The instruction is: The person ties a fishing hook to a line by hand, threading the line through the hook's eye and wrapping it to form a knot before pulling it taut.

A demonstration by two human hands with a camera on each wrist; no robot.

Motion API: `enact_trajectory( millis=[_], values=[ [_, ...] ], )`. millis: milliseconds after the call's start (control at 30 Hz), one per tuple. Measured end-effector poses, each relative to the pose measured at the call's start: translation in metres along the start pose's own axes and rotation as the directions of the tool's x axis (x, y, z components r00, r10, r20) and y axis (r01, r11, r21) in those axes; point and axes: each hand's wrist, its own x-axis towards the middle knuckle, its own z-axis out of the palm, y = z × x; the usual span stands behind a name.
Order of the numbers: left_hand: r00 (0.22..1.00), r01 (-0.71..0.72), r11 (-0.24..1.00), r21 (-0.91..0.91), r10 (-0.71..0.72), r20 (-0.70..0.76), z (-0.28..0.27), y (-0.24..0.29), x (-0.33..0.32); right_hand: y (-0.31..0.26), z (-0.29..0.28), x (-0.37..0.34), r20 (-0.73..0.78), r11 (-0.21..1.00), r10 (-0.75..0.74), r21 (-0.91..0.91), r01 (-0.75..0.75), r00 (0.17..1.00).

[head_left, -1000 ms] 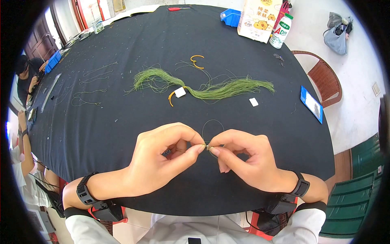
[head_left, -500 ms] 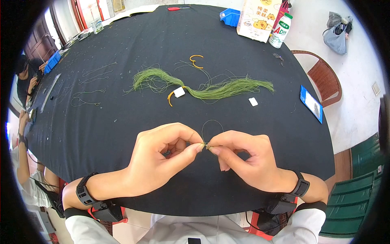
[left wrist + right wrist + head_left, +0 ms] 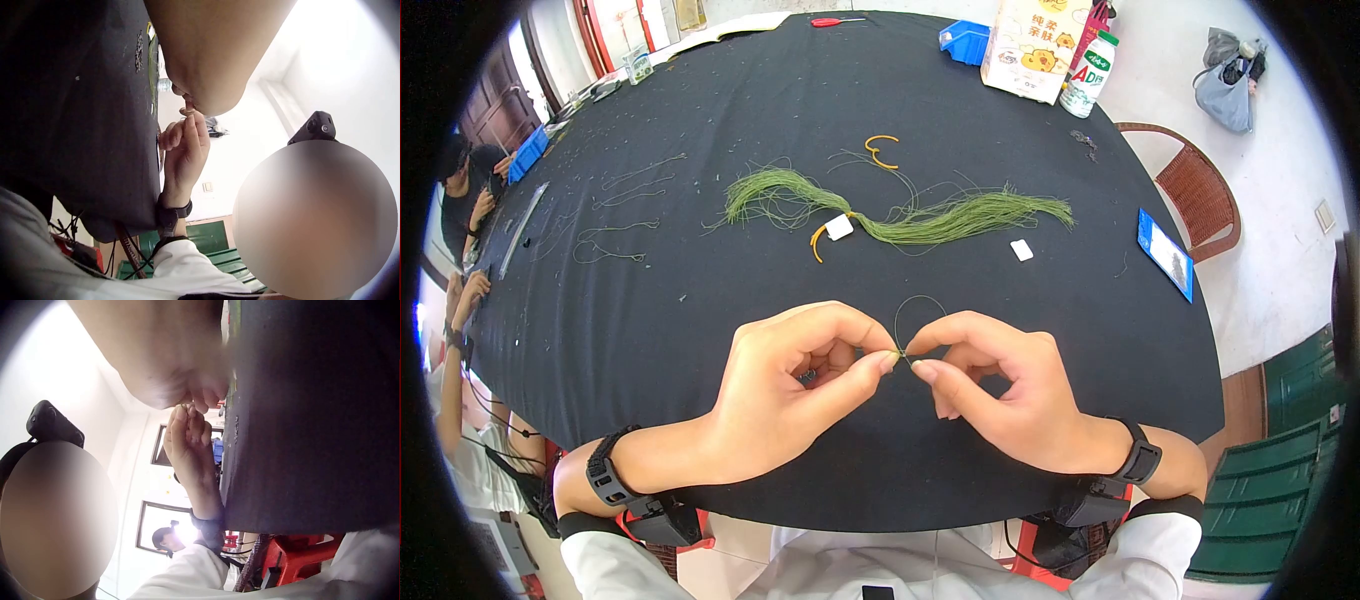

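Head view: the thin green thread loop (image 3: 920,296) stands above the table (image 3: 1140,370), between the two hands' fingertips. The left hand (image 3: 775,390) pinches it; the right hand's (image 3: 1032,395) thumb and forefinger have just parted slightly, so the left probably carries it. Whether the right keeps hold, I cannot tell. Both hands angle inward.
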Motion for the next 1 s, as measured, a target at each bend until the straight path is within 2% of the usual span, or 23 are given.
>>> enact_trajectory(
  millis=[133,200,300,400,800,1000],
  values=[
    [0.996,-0.082,0.992,0.094,0.084,-0.018,-0.0013,-0.0005,0.0005,0.0013,0.0019,-0.0025,-0.023,0.999,0.044,-0.006,-0.044,0.999],
    [0.984,-0.166,0.973,0.158,0.173,-0.029,-0.0011,-0.0036,0.0013,0.0028,0.0018,-0.0036,-0.004,0.999,-0.005,-0.048,0.004,1.0],
    [0.957,-0.231,0.959,0.164,0.254,-0.138,0.0053,-0.0057,0.0034,0.0013,0.0031,-0.0049,0.005,0.996,-0.048,-0.069,0.048,0.999],
    [0.967,-0.242,0.937,0.25,0.256,-0.023,-0.0014,-0.0025,0.0012,-0.0007,0.0037,-0.0049,0.001,0.994,-0.073,-0.081,0.073,0.997],
    [0.884,-0.438,0.823,0.361,0.467,0.01,0.0035,-0.0063,0.0033,-0.0049,0.0015,-0.0034,-0.021,0.95,-0.26,-0.186,0.251,0.965],
    [0.86,-0.488,0.786,0.381,0.507,0.056,0.0028,-0.0049,0.004,-0.0038,-0.0016,-0.0014,-0.055,0.919,-0.346,-0.223,0.327,0.937]
  ],
)
